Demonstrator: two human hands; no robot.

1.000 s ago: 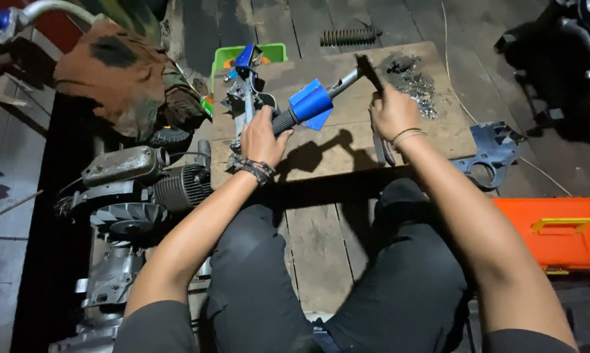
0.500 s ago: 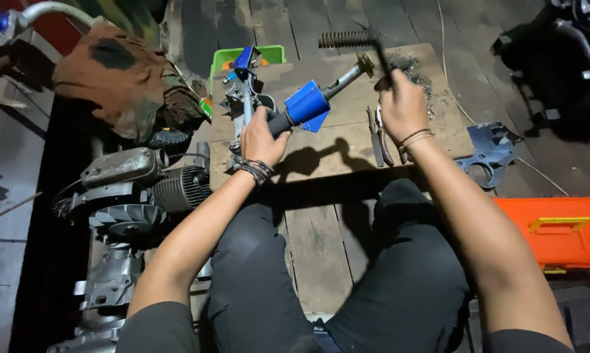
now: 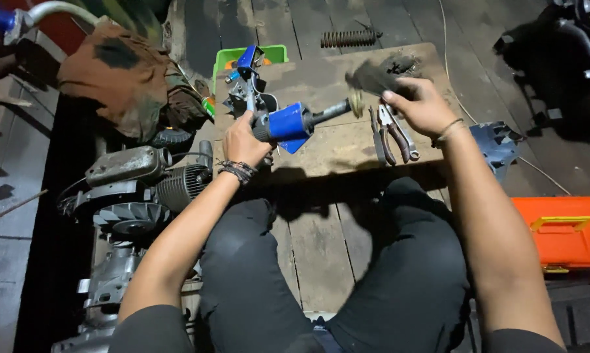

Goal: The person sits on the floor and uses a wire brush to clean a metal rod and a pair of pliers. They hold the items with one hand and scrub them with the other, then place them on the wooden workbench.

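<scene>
- A wooden board (image 3: 334, 147) is laid across the floor planks ahead of the knees.
- The blue-bodied shaft part (image 3: 294, 121), judged rigid and weighty, is held above it, best gripped at its dark end.
- The left hand (image 3: 244, 140) is wrapped tightly around that end.
- The right hand (image 3: 420, 104) is closed on a blurred dark tool (image 3: 373, 78) at the shaft tip.

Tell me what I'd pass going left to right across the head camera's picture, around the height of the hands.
Brown cloth → left hand → blue-bodied tool → pliers → right hand → dark metal plate.
</scene>
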